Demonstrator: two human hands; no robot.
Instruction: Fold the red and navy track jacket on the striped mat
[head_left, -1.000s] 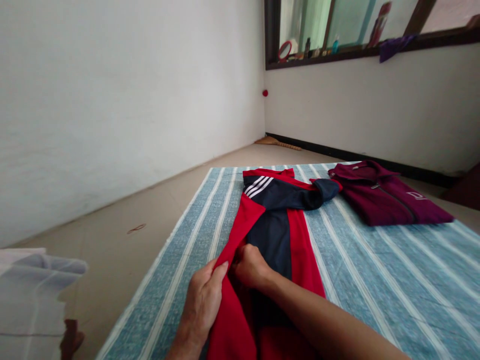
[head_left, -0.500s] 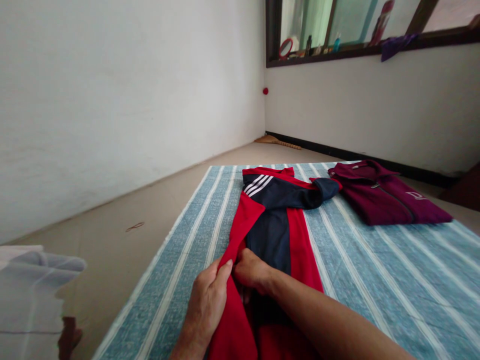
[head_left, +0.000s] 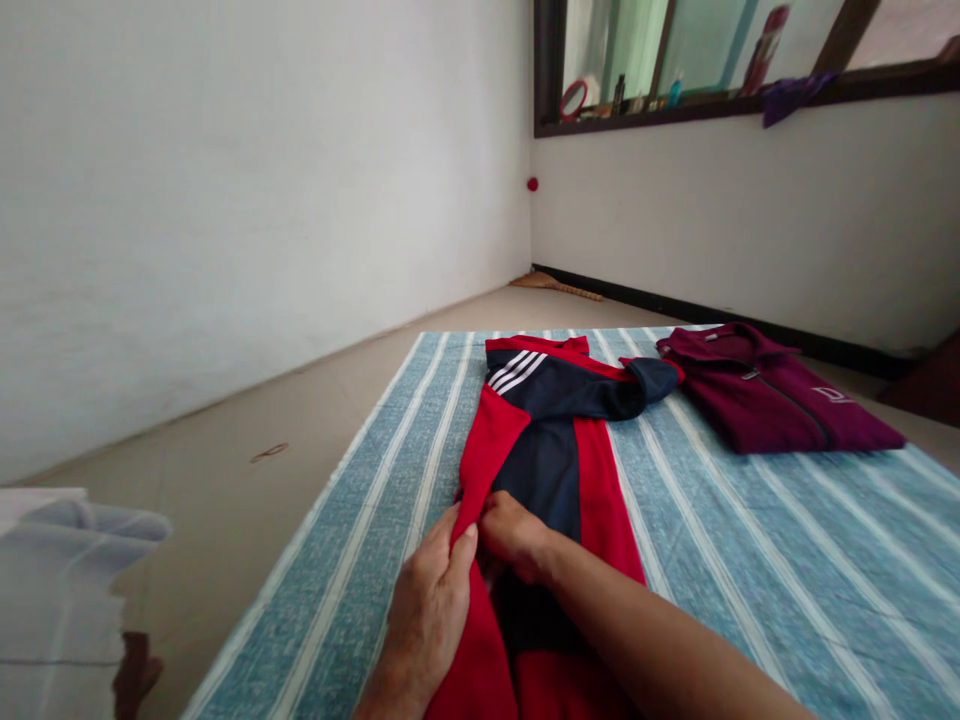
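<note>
Red/navy jacket (head_left: 551,440) flat on striped mat (head_left: 750,520), long axis running fwd from body toward far wall, collar end farthest. L hand (head_left: 431,610) pinching red side panel edge; R hand (head_left: 514,535) closed on navy fabric just beside, both at near half. Maroon jacket (head_left: 772,395) folded, far right.

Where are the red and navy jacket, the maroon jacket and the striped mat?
red and navy jacket (head_left: 551,465), head view, navy middle panel
maroon jacket (head_left: 772,405), head view, front beside zip
striped mat (head_left: 750,540), head view, bare stripes
</note>
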